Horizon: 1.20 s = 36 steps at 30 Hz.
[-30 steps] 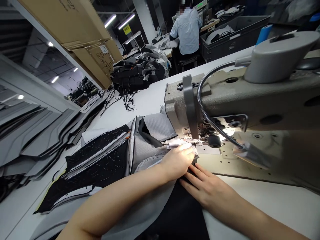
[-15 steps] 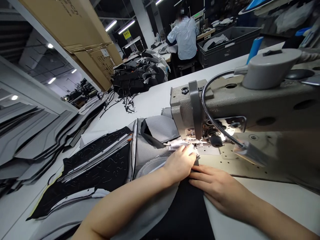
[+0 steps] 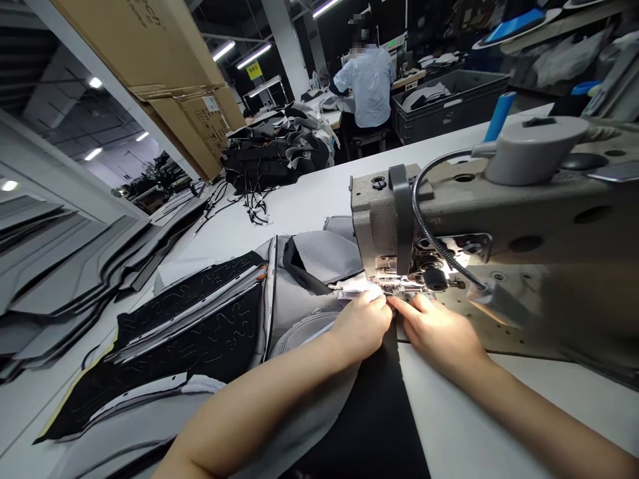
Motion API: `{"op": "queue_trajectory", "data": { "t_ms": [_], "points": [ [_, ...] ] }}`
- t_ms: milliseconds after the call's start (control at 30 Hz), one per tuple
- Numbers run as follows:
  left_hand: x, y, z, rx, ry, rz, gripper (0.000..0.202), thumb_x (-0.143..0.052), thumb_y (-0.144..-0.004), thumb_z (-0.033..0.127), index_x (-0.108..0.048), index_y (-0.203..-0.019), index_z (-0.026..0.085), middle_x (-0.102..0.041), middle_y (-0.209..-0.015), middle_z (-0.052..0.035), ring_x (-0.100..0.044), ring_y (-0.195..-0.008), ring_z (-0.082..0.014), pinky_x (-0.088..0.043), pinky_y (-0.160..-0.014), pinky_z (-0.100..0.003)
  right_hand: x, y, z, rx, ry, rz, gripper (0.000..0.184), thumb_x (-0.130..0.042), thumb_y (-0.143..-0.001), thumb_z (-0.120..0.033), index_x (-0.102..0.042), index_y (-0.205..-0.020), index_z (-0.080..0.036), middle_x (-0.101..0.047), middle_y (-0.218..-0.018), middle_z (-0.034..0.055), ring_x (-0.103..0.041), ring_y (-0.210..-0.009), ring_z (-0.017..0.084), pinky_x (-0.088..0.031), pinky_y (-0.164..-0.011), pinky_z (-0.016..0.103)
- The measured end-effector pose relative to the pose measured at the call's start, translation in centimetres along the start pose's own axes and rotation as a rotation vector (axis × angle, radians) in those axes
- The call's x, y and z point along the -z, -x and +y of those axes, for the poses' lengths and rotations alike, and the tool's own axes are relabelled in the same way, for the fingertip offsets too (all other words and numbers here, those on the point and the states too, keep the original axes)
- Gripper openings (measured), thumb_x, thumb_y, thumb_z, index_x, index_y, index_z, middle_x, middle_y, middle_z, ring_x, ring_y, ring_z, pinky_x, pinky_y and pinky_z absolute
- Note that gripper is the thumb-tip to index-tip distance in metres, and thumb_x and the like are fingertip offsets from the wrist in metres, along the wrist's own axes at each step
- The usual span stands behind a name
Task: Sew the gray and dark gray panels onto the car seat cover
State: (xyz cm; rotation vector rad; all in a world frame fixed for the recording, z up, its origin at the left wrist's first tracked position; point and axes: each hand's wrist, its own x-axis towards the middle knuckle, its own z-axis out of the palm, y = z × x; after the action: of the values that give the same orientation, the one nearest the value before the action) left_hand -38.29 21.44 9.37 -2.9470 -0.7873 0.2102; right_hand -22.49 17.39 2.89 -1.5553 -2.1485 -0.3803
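My left hand is curled with its fingertips pinching the edge of the grey and black fabric piece right under the needle area of the sewing machine. My right hand lies beside it, fingers pressed on the same fabric edge, its fingertips meeting those of the left hand. A black fabric strip runs from the needle towards me between my forearms. The machine's small lamp lights the spot.
Quilted black and grey panels lie to the left on the white table. Stacks of grey cut pieces fill the far left. A heap of dark covers sits at the back. A person in a light shirt works at a distant table.
My right hand has slid forward from the black strip up to the needle, meeting my left hand's fingertips. The view has shifted slightly left and back.
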Motion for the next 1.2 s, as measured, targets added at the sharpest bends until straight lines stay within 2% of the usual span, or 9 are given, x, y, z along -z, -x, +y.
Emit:
{"op": "queue_trajectory", "data": {
  "t_ms": [200, 467, 600, 700, 800, 933, 1000, 1100, 1200],
  "points": [
    [-0.2, -0.1, -0.3, 0.000, 0.037, 0.010, 0.028, -0.039, -0.085, 0.008, -0.057, -0.108, 0.005, -0.061, -0.105, -0.0124, -0.053, -0.106, -0.0226, -0.037, -0.100, -0.034, 0.2, 0.1, -0.2, 0.002, 0.044, 0.033, 0.033, -0.046, -0.084, -0.015, -0.065, -0.110, -0.020, -0.057, -0.068, 0.0040, -0.055, -0.060, 0.018, -0.030, -0.045, 0.027],
    [-0.3, -0.3, -0.5, -0.019, 0.067, -0.012, 0.023, -0.040, -0.082, 0.003, -0.057, -0.097, 0.008, -0.061, -0.103, -0.0118, -0.053, -0.105, -0.0218, -0.037, -0.100, -0.034, 1.2, 1.4, 0.8, 0.032, -0.295, -0.047, 0.025, -0.040, -0.090, -0.018, -0.064, -0.097, -0.019, -0.056, -0.071, 0.0034, -0.053, -0.068, 0.018, -0.038, -0.058, 0.029],
    [1.3, 0.9, 0.4, 0.042, 0.211, -0.042, 0.023, -0.044, -0.080, 0.009, -0.055, -0.101, 0.010, -0.060, -0.104, -0.0109, -0.052, -0.102, -0.0226, -0.043, -0.094, -0.035, 3.8, 1.4, 0.5, 0.156, -0.567, -0.255, 0.026, -0.055, -0.079, -0.016, -0.061, -0.102, -0.024, -0.058, -0.101, 0.0047, -0.053, -0.093, 0.020, -0.043, -0.077, 0.031],
    [2.8, 3.0, 1.9, 0.042, 0.309, -0.030, 0.043, -0.047, -0.077, 0.010, -0.046, -0.120, 0.009, -0.054, -0.122, -0.0112, -0.046, -0.114, -0.0219, -0.040, -0.098, -0.034, 5.1, 1.5, -0.2, 0.332, -0.666, -0.338, 0.045, -0.069, -0.073, -0.035, -0.057, -0.116, -0.028, -0.053, -0.121, 0.0050, -0.045, -0.114, 0.025, -0.036, -0.097, 0.041],
    [3.4, 4.4, 2.9, 0.061, 0.230, -0.080, 0.039, -0.044, -0.084, 0.013, -0.045, -0.123, 0.010, -0.054, -0.123, -0.0116, -0.045, -0.116, -0.0225, -0.041, -0.098, -0.036, 4.3, 1.4, -1.9, 0.529, -0.603, -0.267, 0.056, -0.072, -0.068, -0.054, -0.059, -0.114, -0.023, -0.060, -0.115, 0.0077, -0.049, -0.112, 0.028, -0.035, -0.099, 0.045],
    [2.4, 3.7, 2.3, 0.137, 0.045, -0.231, 0.018, -0.041, -0.089, 0.012, -0.059, -0.087, 0.014, -0.062, -0.087, -0.0091, -0.056, -0.085, -0.0231, -0.048, -0.073, -0.034, 2.1, 1.0, -5.1, 0.555, -0.290, -0.046, 0.017, -0.062, -0.079, -0.019, -0.064, -0.095, -0.014, -0.066, -0.089, 0.0103, -0.060, -0.084, 0.025, -0.048, -0.077, 0.037],
    [1.8, 3.0, 1.4, 0.161, -0.013, -0.229, 0.018, -0.042, -0.088, 0.011, -0.058, -0.081, 0.014, -0.060, -0.081, -0.0091, -0.056, -0.080, -0.0236, -0.047, -0.067, -0.033, 1.7, 0.9, -5.7, 0.531, -0.195, 0.002, 0.017, -0.054, -0.078, -0.010, -0.064, -0.091, -0.011, -0.066, -0.086, 0.0138, -0.061, -0.079, 0.025, -0.049, -0.074, 0.038],
    [1.6, 2.4, 0.4, 0.185, -0.029, -0.214, 0.024, -0.041, -0.085, 0.008, -0.056, -0.103, 0.013, -0.061, -0.088, -0.0084, -0.057, -0.085, -0.0234, -0.047, -0.069, -0.031, 2.0, 1.4, -5.1, 0.547, -0.179, 0.012, 0.019, -0.050, -0.076, -0.008, -0.064, -0.088, -0.009, -0.066, -0.091, 0.0165, -0.062, -0.085, 0.026, -0.049, -0.080, 0.037],
    [1.9, 2.3, 0.2, 0.209, 0.043, -0.267, 0.054, -0.045, -0.078, 0.009, -0.037, -0.131, 0.008, -0.061, -0.101, -0.0106, -0.057, -0.092, -0.0240, -0.048, -0.076, -0.033, 2.3, 2.5, -4.1, 0.520, -0.201, 0.091, 0.028, -0.048, -0.077, -0.008, -0.063, -0.101, -0.006, -0.065, -0.103, 0.0183, -0.060, -0.097, 0.028, -0.046, -0.089, 0.040]
  ]
}}
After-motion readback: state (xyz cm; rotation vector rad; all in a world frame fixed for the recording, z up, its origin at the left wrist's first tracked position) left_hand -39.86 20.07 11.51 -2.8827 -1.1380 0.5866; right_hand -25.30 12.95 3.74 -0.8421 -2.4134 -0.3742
